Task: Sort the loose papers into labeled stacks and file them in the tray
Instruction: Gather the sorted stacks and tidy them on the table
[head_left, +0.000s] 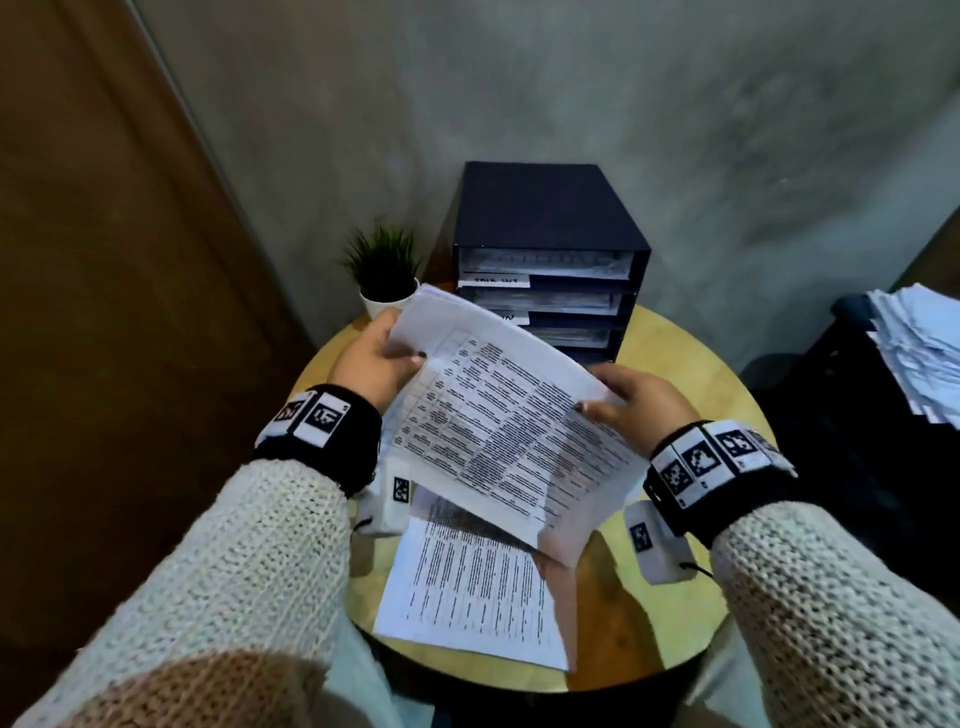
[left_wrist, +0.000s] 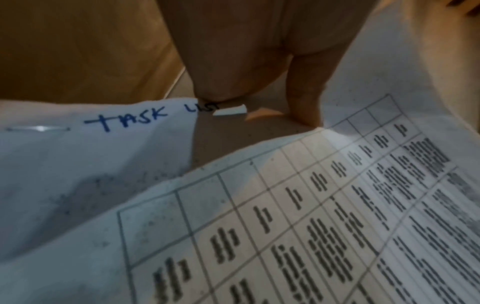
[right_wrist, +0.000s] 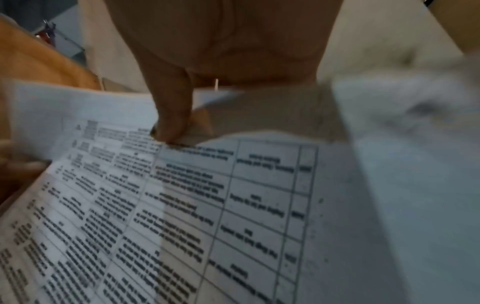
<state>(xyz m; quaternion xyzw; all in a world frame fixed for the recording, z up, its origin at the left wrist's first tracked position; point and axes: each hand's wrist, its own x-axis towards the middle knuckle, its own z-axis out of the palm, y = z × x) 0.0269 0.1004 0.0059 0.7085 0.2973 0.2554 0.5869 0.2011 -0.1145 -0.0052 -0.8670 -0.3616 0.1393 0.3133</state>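
Observation:
I hold a bundle of printed table sheets (head_left: 498, 415) up over the round table, tilted toward me. My left hand (head_left: 376, 358) grips its upper left edge, thumb on top. My right hand (head_left: 631, 397) pinches its right edge, thumb on the print. In the left wrist view the table sheet (left_wrist: 311, 216) lies over a back sheet (left_wrist: 91, 156) handwritten "TASK LIST". The right wrist view shows my thumb (right_wrist: 171, 123) pressing the sheet (right_wrist: 207, 205). A second printed stack (head_left: 472, 587) lies flat on the table below. The dark file tray (head_left: 545, 270) with labeled shelves stands behind.
A small potted plant (head_left: 387, 275) stands left of the tray on the round wooden table (head_left: 691, 519). A messy pile of loose papers (head_left: 919, 348) rests on a dark surface at the right. A grey wall closes the back, a brown door the left.

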